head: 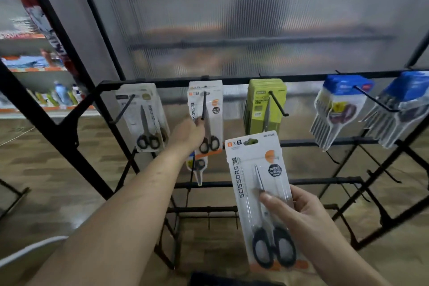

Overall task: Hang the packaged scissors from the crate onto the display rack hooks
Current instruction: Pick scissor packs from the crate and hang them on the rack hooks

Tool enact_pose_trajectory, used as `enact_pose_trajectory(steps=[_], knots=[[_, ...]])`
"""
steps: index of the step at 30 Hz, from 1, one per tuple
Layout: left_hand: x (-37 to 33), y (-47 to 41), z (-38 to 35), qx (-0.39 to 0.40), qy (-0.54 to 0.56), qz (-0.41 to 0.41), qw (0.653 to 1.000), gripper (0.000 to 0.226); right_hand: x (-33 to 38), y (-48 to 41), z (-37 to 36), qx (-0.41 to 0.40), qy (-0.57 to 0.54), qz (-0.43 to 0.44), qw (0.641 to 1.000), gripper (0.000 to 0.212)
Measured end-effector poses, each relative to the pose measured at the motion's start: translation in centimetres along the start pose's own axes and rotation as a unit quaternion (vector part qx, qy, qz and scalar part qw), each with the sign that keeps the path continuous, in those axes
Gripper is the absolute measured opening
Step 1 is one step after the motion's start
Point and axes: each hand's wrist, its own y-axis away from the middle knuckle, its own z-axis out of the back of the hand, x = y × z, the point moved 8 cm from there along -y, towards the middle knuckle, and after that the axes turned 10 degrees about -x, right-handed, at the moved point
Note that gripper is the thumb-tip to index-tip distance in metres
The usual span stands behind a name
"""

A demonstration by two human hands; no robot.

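Pack [262,193] place: held in the air before the rack [162,82], at 5 o'clock from the middle hook [204,105], apart from it.
Right hand [301,218]: the thumb is pressed on the blister front and the fingers are curled behind; the pack is clamped at its middle.
Left hand [186,133]: stretched to the hook tip; whether its fingers pinch it cannot be told.
Handling: judged light and flat, the card stiff but bendable, the blister smooth and somewhat slippery. It is best taken at the lower half, with the hole [250,141] left free.
Axis: it runs from 11 to 5 o'clock, with the hole and blade tips toward 11 and the handles toward 5.
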Motion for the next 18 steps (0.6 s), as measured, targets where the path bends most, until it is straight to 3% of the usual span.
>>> enact_pose_trajectory(steps=[6,11,18], knots=[[0.3,-1.6,0.3,0.008,-0.045,-0.011,0.999,0.052,0.8,-0.3,-2.3,0.0,0.006,0.019,1.0,0.018],[0.6,1.8,3.7,0.029,-0.122,-0.032,0.992,0.037,2.6,-1.2,-6.0,0.004,0.032,0.066,0.997,0.027],[1.5,7.8,9.9,-0.011,-0.071,-0.055,0.996,0.024,1.7,-3.1,-10.2,-0.06,0.013,0.045,0.997,0.027]])
